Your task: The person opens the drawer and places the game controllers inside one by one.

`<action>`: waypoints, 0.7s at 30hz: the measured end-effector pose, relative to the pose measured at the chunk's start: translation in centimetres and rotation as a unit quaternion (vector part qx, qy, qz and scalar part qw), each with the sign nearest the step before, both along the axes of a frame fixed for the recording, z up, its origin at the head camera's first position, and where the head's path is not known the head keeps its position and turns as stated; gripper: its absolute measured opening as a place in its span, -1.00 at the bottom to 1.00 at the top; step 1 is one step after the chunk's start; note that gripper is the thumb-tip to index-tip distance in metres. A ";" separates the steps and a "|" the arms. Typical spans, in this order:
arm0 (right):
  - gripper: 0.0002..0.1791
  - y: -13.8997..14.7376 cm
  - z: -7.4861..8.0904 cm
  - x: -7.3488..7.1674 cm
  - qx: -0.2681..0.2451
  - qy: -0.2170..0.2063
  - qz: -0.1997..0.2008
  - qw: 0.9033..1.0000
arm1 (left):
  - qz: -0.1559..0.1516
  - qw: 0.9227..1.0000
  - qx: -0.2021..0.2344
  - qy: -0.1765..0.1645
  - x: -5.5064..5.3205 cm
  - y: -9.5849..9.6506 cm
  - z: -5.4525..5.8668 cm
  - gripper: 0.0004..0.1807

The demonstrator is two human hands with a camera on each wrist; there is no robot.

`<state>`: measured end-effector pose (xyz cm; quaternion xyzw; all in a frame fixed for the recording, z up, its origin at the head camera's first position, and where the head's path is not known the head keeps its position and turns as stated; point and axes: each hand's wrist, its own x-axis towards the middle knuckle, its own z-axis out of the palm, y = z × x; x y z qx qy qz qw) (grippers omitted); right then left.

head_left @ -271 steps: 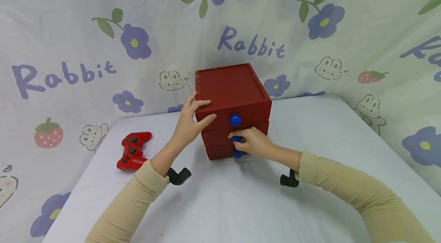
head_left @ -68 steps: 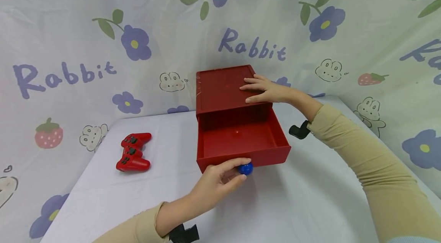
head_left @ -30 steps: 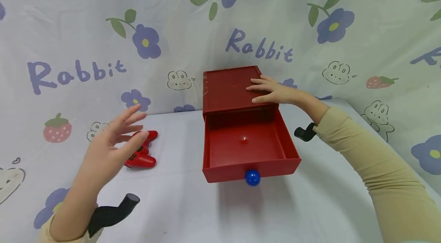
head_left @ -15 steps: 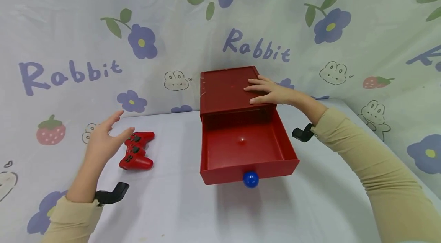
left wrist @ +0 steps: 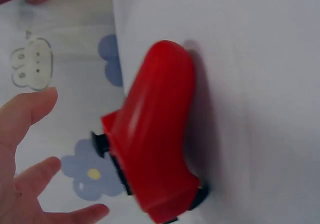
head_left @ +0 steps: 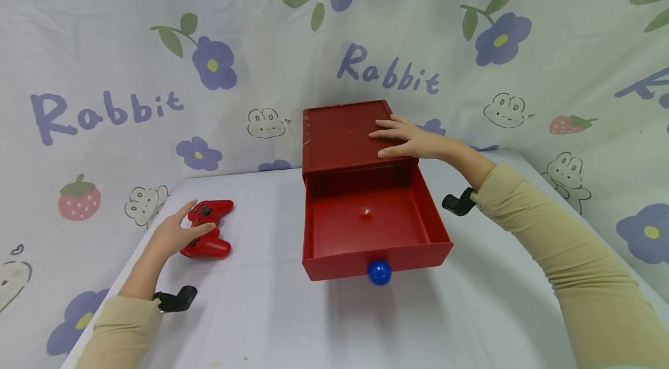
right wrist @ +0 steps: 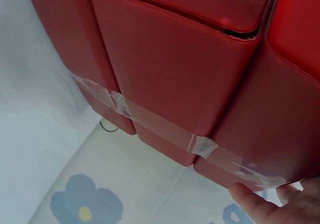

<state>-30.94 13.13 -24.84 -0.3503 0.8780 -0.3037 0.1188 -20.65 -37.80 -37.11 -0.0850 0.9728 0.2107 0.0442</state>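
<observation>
A red drawer cabinet stands near the back of the table. Its top drawer is pulled out, showing a bare red inside and a blue round knob in front. My right hand rests on the cabinet top with fingers spread; the right wrist view shows the cabinet's taped side and some fingers. At the left lies a red game controller. My left hand is over its near left side, thumb and fingers apart. In the left wrist view, the fingers show a gap to the controller.
White cloth covers the table. A patterned curtain hangs close behind the cabinet and along both sides. The open drawer juts toward me. Black camera mounts stick out from both wrists.
Earlier my right hand held a lower knob, then my left hand held the top drawer's knob with it pulled out. The left hand has let go, moved left, and lowered toward the controller.
</observation>
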 end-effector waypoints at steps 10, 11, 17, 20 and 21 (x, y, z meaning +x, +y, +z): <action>-0.34 0.0 -0.2 -0.2 0.000 -0.004 -0.008 1.000 | 0.014 0.998 0.018 -0.061 0.8 0.6 -0.6 0.07; -0.34 0.0 -0.2 -0.2 0.000 -0.003 -0.005 1.000 | 0.017 0.998 0.020 -0.062 0.9 0.9 -0.5 0.07; -0.33 -0.2 -0.1 -0.2 0.006 0.006 0.002 1.000 | 0.031 0.996 0.036 -0.070 0.9 1.4 -0.5 0.03; -0.33 -0.2 0.0 -0.2 0.009 0.011 0.004 1.000 | 0.030 0.996 0.037 -0.069 0.7 1.4 -0.8 0.02; -0.33 -0.2 0.0 -0.2 0.010 0.013 0.005 1.000 | 0.033 0.996 0.038 -0.067 0.6 1.5 -0.9 0.02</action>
